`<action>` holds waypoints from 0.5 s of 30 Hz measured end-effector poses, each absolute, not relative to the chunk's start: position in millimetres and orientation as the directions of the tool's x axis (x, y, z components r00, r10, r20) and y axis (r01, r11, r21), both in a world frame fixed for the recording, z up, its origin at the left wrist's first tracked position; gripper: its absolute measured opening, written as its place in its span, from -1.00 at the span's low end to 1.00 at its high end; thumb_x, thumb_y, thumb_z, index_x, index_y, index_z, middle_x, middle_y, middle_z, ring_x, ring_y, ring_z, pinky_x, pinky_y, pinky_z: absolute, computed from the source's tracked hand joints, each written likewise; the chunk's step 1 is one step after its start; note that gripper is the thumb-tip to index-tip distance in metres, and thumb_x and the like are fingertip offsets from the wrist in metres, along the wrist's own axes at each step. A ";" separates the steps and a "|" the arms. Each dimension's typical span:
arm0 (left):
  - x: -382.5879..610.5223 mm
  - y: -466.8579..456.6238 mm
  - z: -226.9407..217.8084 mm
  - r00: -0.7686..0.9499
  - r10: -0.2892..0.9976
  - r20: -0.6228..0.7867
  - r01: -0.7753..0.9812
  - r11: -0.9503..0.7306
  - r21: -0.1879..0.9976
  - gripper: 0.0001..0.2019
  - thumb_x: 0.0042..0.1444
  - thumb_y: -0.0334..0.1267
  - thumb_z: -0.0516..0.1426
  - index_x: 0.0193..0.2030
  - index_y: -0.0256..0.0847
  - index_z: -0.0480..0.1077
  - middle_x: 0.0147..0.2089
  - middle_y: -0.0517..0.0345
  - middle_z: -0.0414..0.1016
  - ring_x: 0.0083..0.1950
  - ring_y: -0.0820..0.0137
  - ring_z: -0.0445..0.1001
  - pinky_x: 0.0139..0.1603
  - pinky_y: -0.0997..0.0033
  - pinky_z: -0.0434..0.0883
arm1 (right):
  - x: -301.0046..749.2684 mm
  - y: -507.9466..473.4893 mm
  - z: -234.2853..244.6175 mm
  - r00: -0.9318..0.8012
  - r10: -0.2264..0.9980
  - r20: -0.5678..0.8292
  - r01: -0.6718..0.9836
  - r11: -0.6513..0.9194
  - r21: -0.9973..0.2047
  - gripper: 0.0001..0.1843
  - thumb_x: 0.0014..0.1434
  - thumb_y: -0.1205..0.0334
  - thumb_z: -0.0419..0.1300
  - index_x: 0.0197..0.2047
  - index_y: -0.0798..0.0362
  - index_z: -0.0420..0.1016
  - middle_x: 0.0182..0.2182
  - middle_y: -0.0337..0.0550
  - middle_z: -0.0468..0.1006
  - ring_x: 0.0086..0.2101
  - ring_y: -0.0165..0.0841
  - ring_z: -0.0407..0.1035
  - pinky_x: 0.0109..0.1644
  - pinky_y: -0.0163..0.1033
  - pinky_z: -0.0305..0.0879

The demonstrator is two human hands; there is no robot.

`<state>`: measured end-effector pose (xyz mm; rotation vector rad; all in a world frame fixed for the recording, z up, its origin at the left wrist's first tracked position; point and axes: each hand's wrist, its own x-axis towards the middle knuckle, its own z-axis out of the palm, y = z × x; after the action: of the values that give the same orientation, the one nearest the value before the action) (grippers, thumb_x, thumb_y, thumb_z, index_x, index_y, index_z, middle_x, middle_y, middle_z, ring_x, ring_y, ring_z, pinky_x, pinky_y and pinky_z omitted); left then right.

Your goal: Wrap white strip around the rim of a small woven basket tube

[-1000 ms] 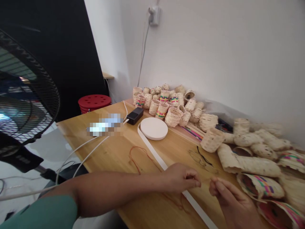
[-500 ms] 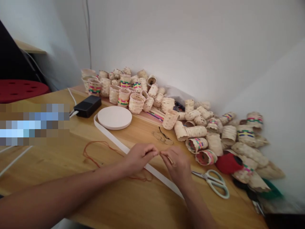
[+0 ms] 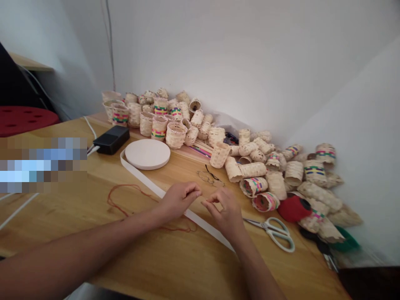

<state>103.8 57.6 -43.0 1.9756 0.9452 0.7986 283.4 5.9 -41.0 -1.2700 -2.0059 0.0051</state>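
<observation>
Over the middle of the table, my left hand [image 3: 178, 201] pinches thumb and forefinger together. What lies between those fingertips is too small to make out. Facing it at a small gap, my right hand [image 3: 225, 210] is also closed in a pinch, its contents equally unclear. A loose red-orange thread [image 3: 113, 205] curls on the wood to the left and passes beneath my left forearm and hand. Under both hands runs a flat white tape [image 3: 208, 228], leading from a white tape roll [image 3: 147, 154]. Scissors [image 3: 276, 233] with pale green handles lie right of my right hand.
Many small woven baskets [image 3: 176, 134] are heaped along the wall. Eyeglasses [image 3: 212, 178] rest beyond my hands. A red thread spool [image 3: 293, 209] lies at the right, and a black box [image 3: 111, 139] with white cables sits at the left of the wooden table [image 3: 150, 262].
My fingertips have drawn slightly apart from nearly touching, both hands still pinched. The whole view has shifted a little, so the table things appear farther left.
</observation>
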 end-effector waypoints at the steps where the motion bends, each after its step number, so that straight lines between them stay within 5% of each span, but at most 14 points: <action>1: 103.8 57.9 -43.5 0.525 0.827 0.199 0.333 -0.415 0.847 -0.73 0.20 -0.14 -0.02 -0.42 -0.25 0.33 -0.46 0.24 0.36 -0.38 0.44 0.29 -0.36 0.47 0.14 | 283.3 5.9 -41.1 -0.226 0.776 0.589 0.764 0.516 -0.388 -0.83 0.20 0.24 0.22 -0.42 0.03 0.35 -0.43 -0.21 0.40 -0.34 -0.34 0.32 -0.26 -0.25 0.22; 6: 102.7 58.1 -44.6 0.542 0.816 0.201 0.327 -0.425 0.844 -0.73 0.22 -0.14 -0.01 -0.41 -0.24 0.33 -0.47 0.26 0.33 -0.39 0.44 0.29 -0.37 0.48 0.13 | 281.0 4.9 -39.1 -0.207 0.753 0.624 0.708 0.556 -0.436 -0.84 0.17 0.31 0.23 -0.42 0.02 0.34 -0.30 -0.15 0.45 -0.22 -0.30 0.36 -0.16 -0.20 0.27; 15: 104.7 57.9 -44.3 0.556 0.813 0.173 0.356 -0.421 0.834 -0.74 0.21 -0.16 0.00 -0.40 -0.25 0.37 -0.49 0.25 0.34 -0.41 0.45 0.29 -0.40 0.48 0.11 | 275.1 -0.1 -36.1 -0.123 0.786 0.606 0.716 0.493 -0.494 -0.81 0.19 0.31 0.20 -0.44 0.03 0.31 -0.46 -0.23 0.46 -0.41 -0.38 0.37 -0.31 -0.28 0.27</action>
<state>104.7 57.9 -44.3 2.0087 0.9390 0.7426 275.1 -0.1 -36.1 -1.2515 -1.8650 0.1006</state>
